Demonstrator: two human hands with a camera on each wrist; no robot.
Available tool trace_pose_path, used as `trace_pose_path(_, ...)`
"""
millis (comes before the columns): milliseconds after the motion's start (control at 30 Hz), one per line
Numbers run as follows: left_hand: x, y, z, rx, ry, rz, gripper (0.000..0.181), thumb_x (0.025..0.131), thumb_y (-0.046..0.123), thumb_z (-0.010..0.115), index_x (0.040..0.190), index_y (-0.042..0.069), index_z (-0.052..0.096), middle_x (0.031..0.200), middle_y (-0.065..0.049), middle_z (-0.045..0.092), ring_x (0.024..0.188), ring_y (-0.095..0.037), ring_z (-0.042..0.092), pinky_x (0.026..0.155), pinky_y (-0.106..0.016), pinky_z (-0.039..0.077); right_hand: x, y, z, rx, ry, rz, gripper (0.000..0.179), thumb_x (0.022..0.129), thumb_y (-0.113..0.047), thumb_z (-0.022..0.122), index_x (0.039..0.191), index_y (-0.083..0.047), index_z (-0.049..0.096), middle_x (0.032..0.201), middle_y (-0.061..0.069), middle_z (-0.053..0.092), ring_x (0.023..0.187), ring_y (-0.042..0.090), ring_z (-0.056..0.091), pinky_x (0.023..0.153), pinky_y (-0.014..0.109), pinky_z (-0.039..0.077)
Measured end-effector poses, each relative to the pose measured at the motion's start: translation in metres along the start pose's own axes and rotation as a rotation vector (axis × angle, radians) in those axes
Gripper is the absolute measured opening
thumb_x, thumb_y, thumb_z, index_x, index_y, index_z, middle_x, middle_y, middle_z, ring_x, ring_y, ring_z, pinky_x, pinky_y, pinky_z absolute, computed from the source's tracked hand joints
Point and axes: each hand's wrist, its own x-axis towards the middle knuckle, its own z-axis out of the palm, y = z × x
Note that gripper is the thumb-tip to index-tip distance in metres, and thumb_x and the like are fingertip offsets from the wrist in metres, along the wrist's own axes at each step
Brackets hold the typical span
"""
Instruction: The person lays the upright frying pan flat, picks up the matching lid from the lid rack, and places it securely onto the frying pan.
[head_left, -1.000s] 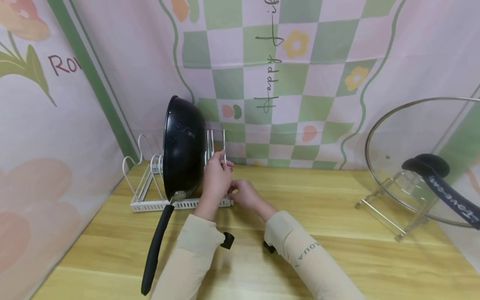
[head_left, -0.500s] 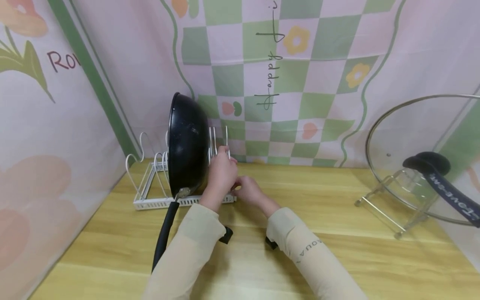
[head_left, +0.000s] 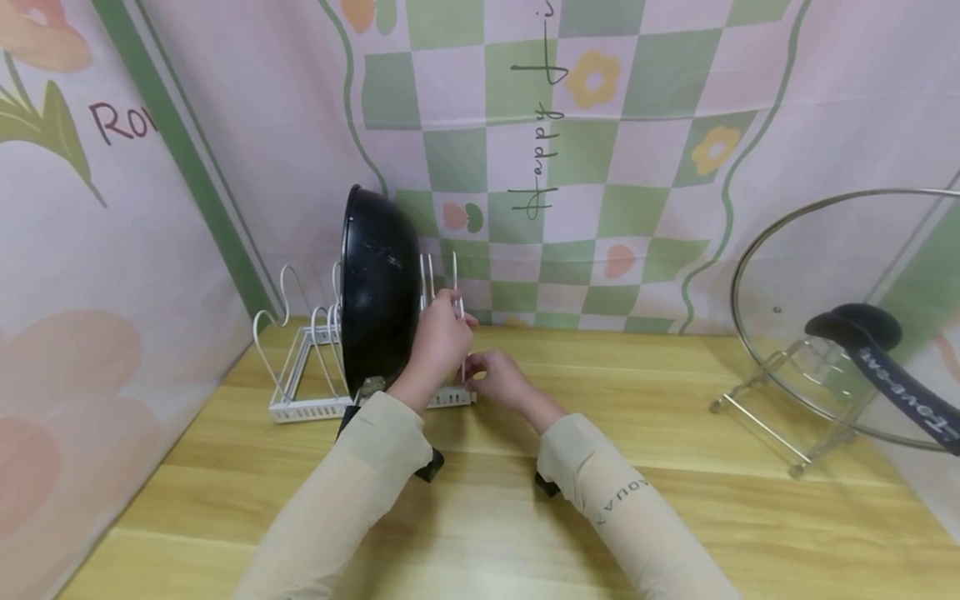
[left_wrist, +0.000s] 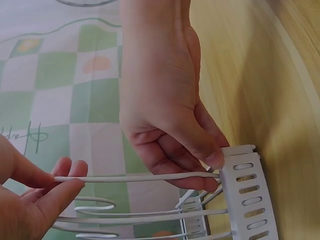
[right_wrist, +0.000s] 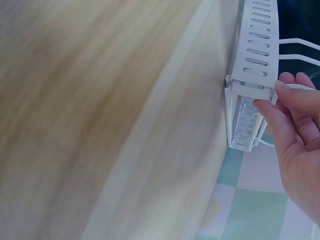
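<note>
A white wire pan rack stands on the table, with a black wok on its side between the wires. The left sleeve hides most of the wok's handle. My left hand pinches the outermost wire divider at the rack's right end, between thumb and fingers. Lower down, my right hand holds the foot of that same divider, where it meets the slotted rail. In the right wrist view, the right thumb and fingertips lie at the end of the rail.
On the right, a clear stand bears a large glass lid and a black utensil with a lettered handle. A patterned cloth hangs behind the wooden table.
The rack and wok have shifted slightly to the right. My left forearm has swung left and now covers the wok's handle. Both hands keep their hold at the rack's right end.
</note>
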Motion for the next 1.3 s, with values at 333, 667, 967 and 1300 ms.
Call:
trace_pose_path(333, -0.002, -0.002, 0.005, -0.135, 0.003, -0.034, 0.049, 0.099, -0.011, 0.048, 0.147, -0.002, 0.046, 0.104, -0.014, 0.073, 0.097, -0.028, 0.07, 0.085, -0.037, 0.057, -0.002, 0.004, -0.003, 0.02, -0.011, 0.004, 0.013, 0.085, 0.013, 0.067, 0.091, 0.004, 0.072, 0.096, 0.014, 0.075, 0.1, 0.03, 0.069, 0.098, 0.049, 0.051)
trace_pose_path(667, -0.004, -0.003, 0.01, -0.236, 0.014, -0.042, 0.046, 0.101, -0.011, 0.049, 0.146, -0.003, 0.048, 0.106, -0.017, 0.074, 0.098, -0.031, 0.072, 0.085, -0.036, 0.059, -0.004, 0.006, -0.007, 0.015, -0.015, 0.009, 0.013, 0.085, 0.012, 0.066, 0.092, 0.003, 0.073, 0.096, 0.012, 0.075, 0.101, 0.03, 0.069, 0.097, 0.047, 0.052)
trace_pose_path(967, -0.005, -0.001, 0.014, -0.232, 0.015, -0.031, 0.046, 0.101, -0.011, 0.05, 0.146, -0.004, 0.048, 0.105, -0.018, 0.074, 0.097, -0.033, 0.072, 0.085, -0.038, 0.059, -0.008, 0.008, -0.01, 0.017, -0.003, 0.012, 0.014, 0.086, 0.012, 0.067, 0.094, 0.003, 0.075, 0.096, 0.012, 0.075, 0.101, 0.03, 0.069, 0.099, 0.049, 0.05)
trace_pose_path(1300, -0.005, 0.0, 0.019, -0.218, 0.028, -0.012, 0.043, 0.102, -0.01, 0.048, 0.145, -0.004, 0.049, 0.104, -0.016, 0.074, 0.093, -0.029, 0.073, 0.083, -0.036, 0.059, -0.01, 0.009, -0.012, 0.018, -0.001, 0.006, 0.014, 0.085, 0.013, 0.067, 0.093, 0.004, 0.074, 0.094, 0.011, 0.075, 0.1, 0.03, 0.07, 0.096, 0.048, 0.052)
